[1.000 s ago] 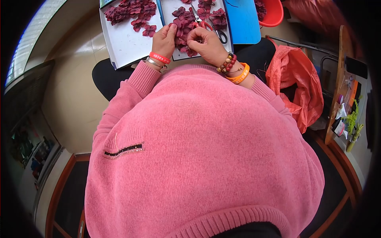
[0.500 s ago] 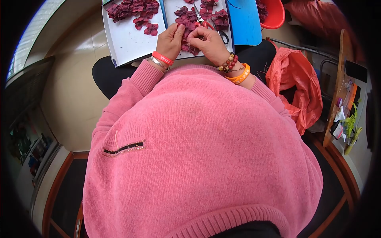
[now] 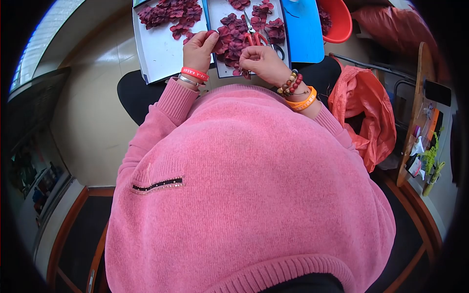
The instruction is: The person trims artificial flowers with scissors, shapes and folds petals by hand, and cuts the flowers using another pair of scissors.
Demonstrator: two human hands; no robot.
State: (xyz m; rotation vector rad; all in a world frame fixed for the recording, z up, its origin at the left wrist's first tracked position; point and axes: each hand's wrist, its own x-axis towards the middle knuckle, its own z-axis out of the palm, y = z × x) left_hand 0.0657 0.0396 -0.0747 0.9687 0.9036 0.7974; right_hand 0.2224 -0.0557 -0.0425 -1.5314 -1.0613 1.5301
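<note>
Opened up the gap between left hand [image 3: 197,53] and right hand [image 3: 266,63] versus a half second back, after having both sets of fingertips much closer together. Slid the left one outward too, away from over the right tray [image 3: 220,12], so now hovering about at the seam with the left tray [image 3: 159,53]. Got left thumb and index finger pinched tight on a dark red petal [image 3: 211,33]. Got right thumb and fingers curled in with tips close together, but honestly can't make out whether really touching or gripping something.

Can see the main pile of dark red flowers [image 3: 233,40] between both sets of fingers, in the right tray, reaching just below the right fingertips. Also got a second heap [image 3: 166,14] past the left fingers, in the left tray. Can spot scissors [image 3: 250,29] just beyond the right fingers, blades pointing away.

Got a blue panel [image 3: 305,41] near the right fingers, on the outer side, then a red tub [image 3: 341,31] further out. Wearing a red wristband [image 3: 194,73] behind the left fingers, beads [image 3: 290,84] and an orange wristband [image 3: 303,101] behind the right ones.
</note>
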